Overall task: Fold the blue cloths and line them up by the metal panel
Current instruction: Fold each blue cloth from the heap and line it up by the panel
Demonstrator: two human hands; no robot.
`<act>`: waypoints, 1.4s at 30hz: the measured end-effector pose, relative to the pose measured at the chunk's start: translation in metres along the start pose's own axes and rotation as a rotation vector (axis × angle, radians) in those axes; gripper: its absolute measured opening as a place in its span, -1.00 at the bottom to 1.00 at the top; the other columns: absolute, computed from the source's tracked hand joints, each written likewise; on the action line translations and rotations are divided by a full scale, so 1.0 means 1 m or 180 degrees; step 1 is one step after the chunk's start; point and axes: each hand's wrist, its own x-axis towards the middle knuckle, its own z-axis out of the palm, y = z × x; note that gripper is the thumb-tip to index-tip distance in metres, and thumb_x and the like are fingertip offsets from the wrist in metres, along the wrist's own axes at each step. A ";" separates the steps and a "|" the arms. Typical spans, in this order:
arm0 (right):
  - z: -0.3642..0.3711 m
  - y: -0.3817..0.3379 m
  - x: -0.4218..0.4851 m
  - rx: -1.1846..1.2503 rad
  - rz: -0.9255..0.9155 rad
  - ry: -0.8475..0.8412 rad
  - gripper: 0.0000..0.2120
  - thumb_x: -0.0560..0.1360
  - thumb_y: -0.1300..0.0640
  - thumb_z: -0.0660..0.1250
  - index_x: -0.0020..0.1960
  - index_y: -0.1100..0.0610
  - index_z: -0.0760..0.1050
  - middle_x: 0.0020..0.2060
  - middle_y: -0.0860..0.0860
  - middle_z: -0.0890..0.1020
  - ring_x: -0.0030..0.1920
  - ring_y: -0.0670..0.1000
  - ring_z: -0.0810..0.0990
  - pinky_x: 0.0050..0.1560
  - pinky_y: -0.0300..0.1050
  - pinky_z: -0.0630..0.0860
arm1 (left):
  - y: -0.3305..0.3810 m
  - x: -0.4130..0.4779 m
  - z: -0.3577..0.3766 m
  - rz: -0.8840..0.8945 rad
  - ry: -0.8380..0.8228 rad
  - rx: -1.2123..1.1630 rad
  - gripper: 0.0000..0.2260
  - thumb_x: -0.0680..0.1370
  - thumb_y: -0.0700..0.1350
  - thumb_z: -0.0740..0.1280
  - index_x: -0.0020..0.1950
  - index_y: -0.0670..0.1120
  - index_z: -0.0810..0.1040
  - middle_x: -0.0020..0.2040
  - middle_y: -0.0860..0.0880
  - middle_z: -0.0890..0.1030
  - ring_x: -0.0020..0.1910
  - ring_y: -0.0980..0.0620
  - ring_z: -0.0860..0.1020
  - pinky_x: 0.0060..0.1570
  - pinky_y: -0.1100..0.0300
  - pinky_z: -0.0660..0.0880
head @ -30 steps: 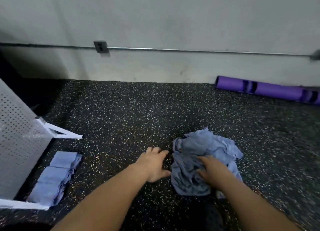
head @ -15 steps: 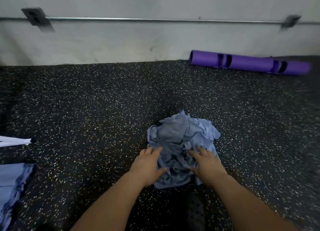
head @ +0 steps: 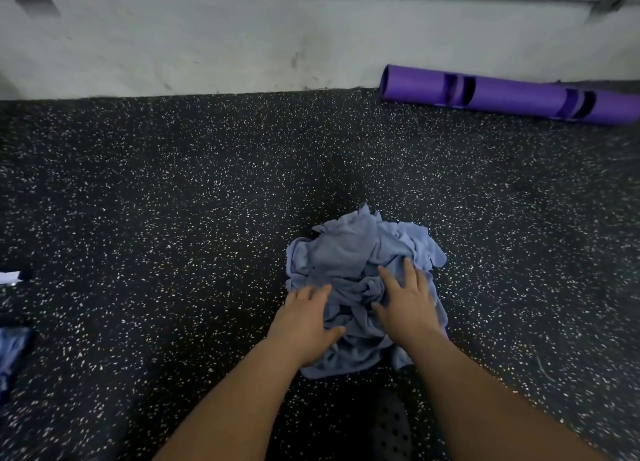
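On the speckled floor (head: 173, 201), right of centre and near, lies a crumpled pile (head: 349, 253) of blue cloths. The left hand (head: 304, 322) rests on its near-left edge, fingers loosely spread, gripping nothing. The right hand (head: 407, 305) lies flat on top, fingers wide, also gripping nothing. At the left edge, 1 more blue cloth (head: 12, 353) shows. A purple tube (head: 512, 95) lies far right against the wall (head: 207, 45).

purple tube (head: 512, 95) by grey wall (head: 207, 45), speckled black floor (head: 173, 201)
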 end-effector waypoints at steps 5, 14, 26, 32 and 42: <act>-0.005 -0.001 0.032 0.0187 0.0399 0.0105 -0.35 0.66 -0.31 0.21 0.67 -0.19 0.10 0.71 0.13 -0.19 0.69 0.30 -0.17 0.65 0.30 0.08 | 0.001 0.006 -0.004 -0.0071 0.0072 -0.0132 -0.17 0.62 0.30 0.35 0.74 0.07 0.02 0.68 -0.01 0.18 0.64 -0.12 0.15 0.58 -0.09 0.28; -0.017 0.006 0.041 0.0363 0.0499 -0.0085 -0.37 0.70 -0.15 0.20 0.66 0.14 0.20 0.64 0.06 0.21 0.64 0.17 0.14 0.61 0.18 0.23 | -0.001 0.004 -0.018 -0.0099 0.0123 -0.0185 -0.16 0.61 0.32 0.35 0.74 0.07 0.03 0.67 0.00 0.19 0.64 -0.12 0.15 0.59 -0.09 0.27; -0.125 -0.044 -0.031 0.1889 -0.0321 0.1007 -0.69 0.61 0.23 0.42 0.32 0.01 0.66 0.33 -0.13 0.60 0.11 -0.06 0.66 0.20 -0.13 0.61 | 0.007 -0.058 -0.081 0.0124 0.0702 -0.0423 -0.17 0.57 0.25 0.45 0.72 0.09 0.11 0.64 0.00 0.24 0.61 -0.14 0.22 0.59 -0.11 0.29; -0.197 -0.082 -0.089 0.2136 -0.0904 0.1304 -0.70 0.57 0.25 0.45 0.18 -0.11 0.72 0.10 -0.27 0.66 0.02 -0.23 0.64 -0.07 -0.59 0.41 | 0.022 -0.118 -0.130 0.0335 0.1316 -0.0722 -0.25 0.60 0.18 0.44 0.71 0.10 0.18 0.63 0.02 0.30 0.59 -0.08 0.29 0.57 -0.10 0.33; -0.277 -0.151 -0.201 0.1978 -0.2179 0.1405 -0.59 0.42 0.33 0.42 0.05 -0.13 0.75 0.02 -0.29 0.71 -0.01 -0.20 0.66 0.01 -0.40 0.51 | 0.027 -0.239 -0.193 0.0978 0.2246 -0.1082 -0.47 0.66 0.06 0.41 0.62 0.18 0.37 0.56 0.14 0.43 0.54 0.10 0.37 0.57 0.01 0.33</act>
